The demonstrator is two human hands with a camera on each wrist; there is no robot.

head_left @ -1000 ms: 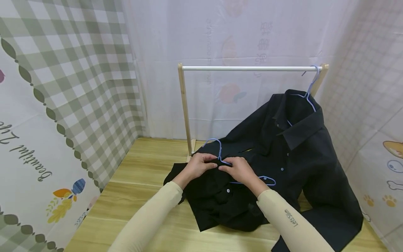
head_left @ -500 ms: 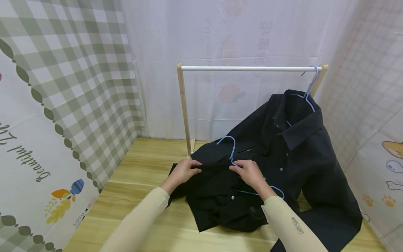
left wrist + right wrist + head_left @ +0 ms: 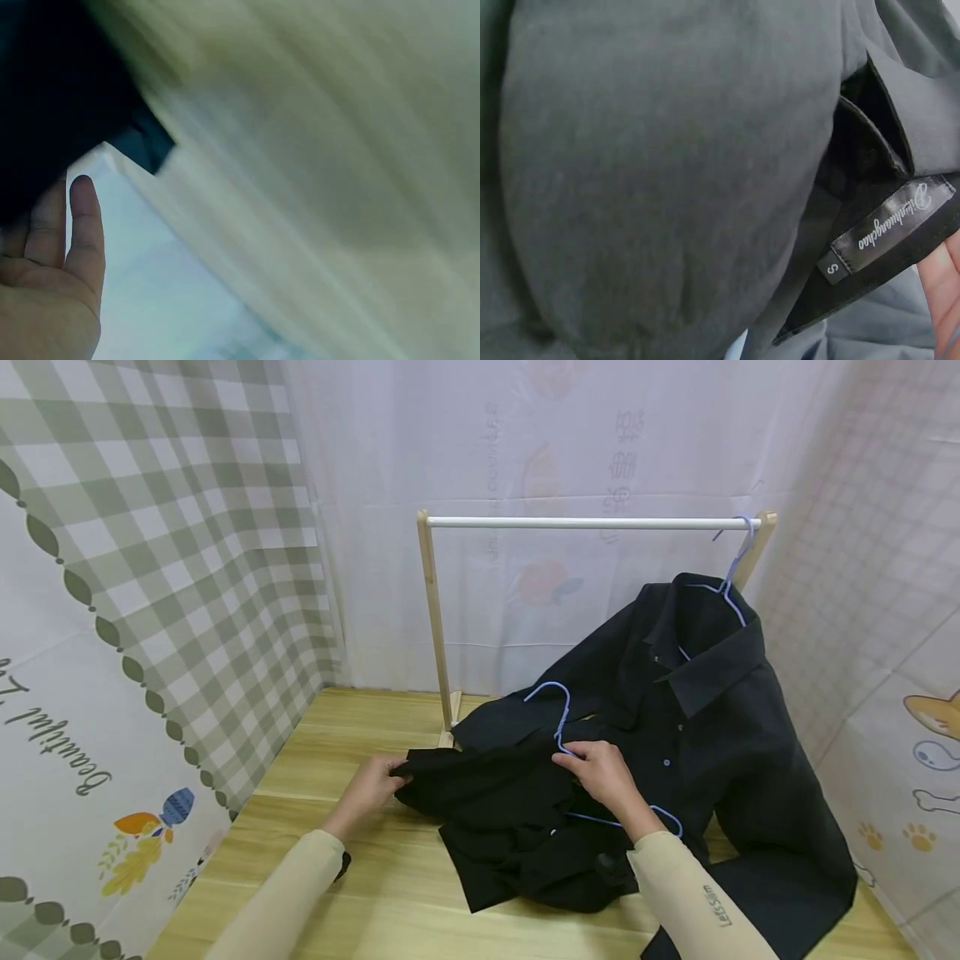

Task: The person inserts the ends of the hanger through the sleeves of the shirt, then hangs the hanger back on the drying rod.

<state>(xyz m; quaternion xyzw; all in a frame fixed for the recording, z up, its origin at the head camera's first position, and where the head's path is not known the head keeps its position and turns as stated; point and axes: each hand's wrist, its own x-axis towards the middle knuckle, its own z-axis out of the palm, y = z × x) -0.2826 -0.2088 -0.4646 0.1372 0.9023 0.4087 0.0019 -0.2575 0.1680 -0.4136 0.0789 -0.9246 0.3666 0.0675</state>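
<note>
A black shirt (image 3: 487, 785) lies rumpled at the front middle of the table, with a blue clothes hanger (image 3: 562, 710) in it. The hanger's hook stands up from the shirt and one of its ends lies over the cloth at the right; the rest is hidden. My right hand (image 3: 606, 777) pinches the hanger just below the hook. In the right wrist view a collar label (image 3: 885, 225) marked S shows close to that hand. To the left, my left hand (image 3: 369, 792) pinches the shirt's outer left end; in the left wrist view dark cloth (image 3: 60, 97) covers part of its fingers.
A second black shirt (image 3: 720, 718) hangs on a blue hanger (image 3: 731, 568) at the right of the rack's white rail (image 3: 585, 523), its lower part spread over the table. A wooden post (image 3: 433, 618) stands at the rack's left. Curtains enclose the wooden table (image 3: 352, 727).
My left hand has left the hanger's neck and moved left and down along the shirt to its outer end. My right hand has shifted slightly right with the hanger.
</note>
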